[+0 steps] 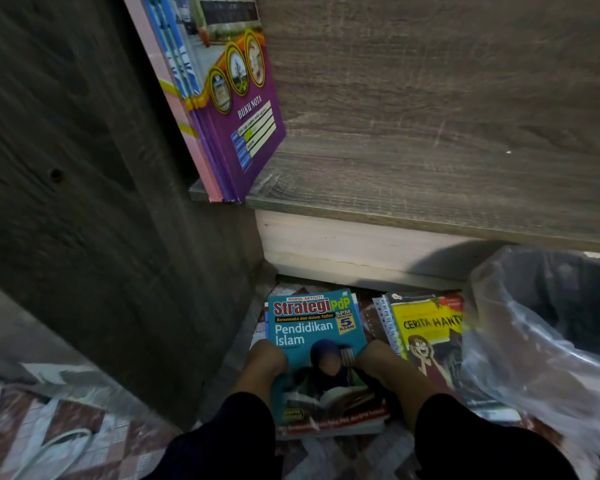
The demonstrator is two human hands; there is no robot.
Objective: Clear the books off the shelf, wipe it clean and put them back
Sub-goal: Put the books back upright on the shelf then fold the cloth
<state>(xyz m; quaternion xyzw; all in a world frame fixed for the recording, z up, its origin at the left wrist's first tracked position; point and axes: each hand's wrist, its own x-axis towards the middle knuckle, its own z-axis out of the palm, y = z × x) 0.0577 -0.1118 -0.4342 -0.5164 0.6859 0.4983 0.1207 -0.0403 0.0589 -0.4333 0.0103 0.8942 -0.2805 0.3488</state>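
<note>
Patterned floor [101, 434], both hands [267, 362] gripping teal Pendidikan Islam workbook [321, 344]; purple notebooks [236, 109] leaning on shelf [430, 168]

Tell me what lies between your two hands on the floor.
In the head view, a stack of books topped by the teal Pendidikan Islam book lies between the left hand and right hand, which grip its sides.
</note>
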